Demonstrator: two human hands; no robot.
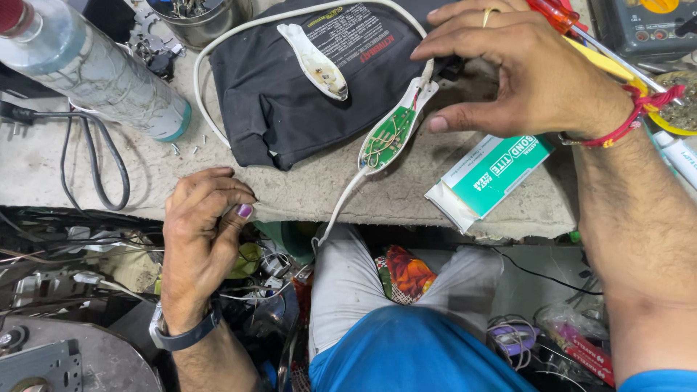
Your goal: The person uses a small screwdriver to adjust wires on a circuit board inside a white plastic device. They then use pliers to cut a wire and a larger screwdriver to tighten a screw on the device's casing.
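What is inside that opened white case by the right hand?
The opened white case holds a green circuit board with thin wires. The right hand covers its upper end.
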